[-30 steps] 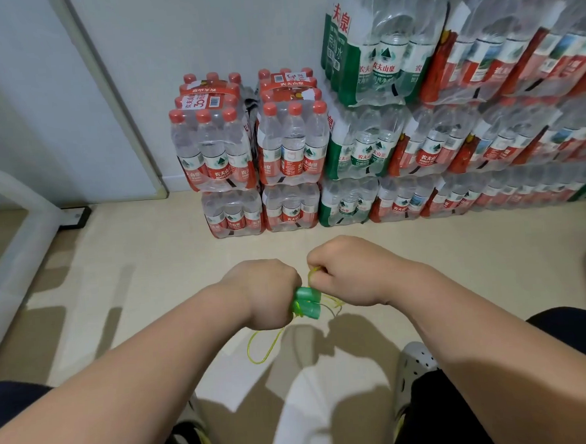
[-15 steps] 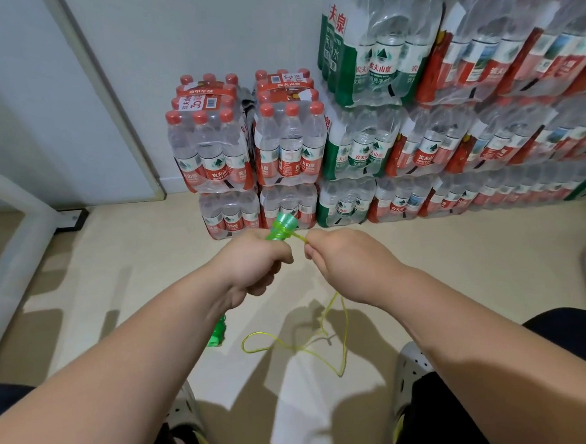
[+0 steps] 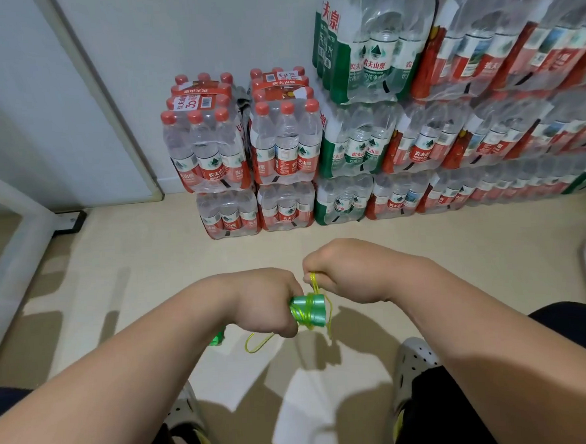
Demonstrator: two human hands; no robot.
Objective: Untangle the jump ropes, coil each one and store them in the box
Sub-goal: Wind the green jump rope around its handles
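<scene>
Green handles (image 3: 307, 311) sit in my left hand (image 3: 265, 302), fist closed round them; right hand (image 3: 346, 273) pinches the yellow cord (image 3: 314, 282) just above, taut. Risk: lose tension and the wraps slide off the handle ends, coil falls apart. Slack loop (image 3: 258, 344) hanging under the left fist could snag or knot when pulled in. Around: bottle packs (image 3: 280, 147) stacked at the wall (image 3: 204, 28), floor (image 3: 150, 265) below, my shoes (image 3: 413, 358) near the slack. No box in view; nothing blocks the hands.
</scene>
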